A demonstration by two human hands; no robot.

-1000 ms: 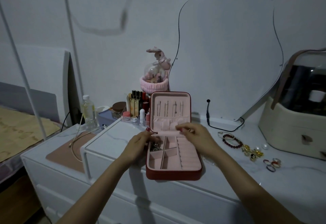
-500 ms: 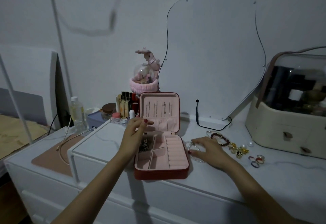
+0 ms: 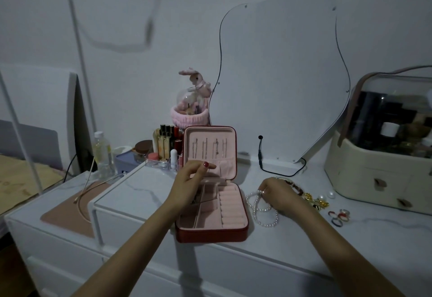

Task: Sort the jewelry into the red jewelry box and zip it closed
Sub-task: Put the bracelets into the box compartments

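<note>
Since a second ago the right hand has left the box and gone out to the pearl strand, where its fingers now pinch the beads; the left hand has lifted over the box's rear compartments, fingers loosely curled and holding nothing.

The red jewelry box lies open near the tabletop's front edge, lid upright with thin chains hung in it. Its ring rolls look unfilled, so sorting seems barely begun.

Toward the right edge wait a dark bead bracelet, gold pieces and rings. The zip is not yet closed.
</note>
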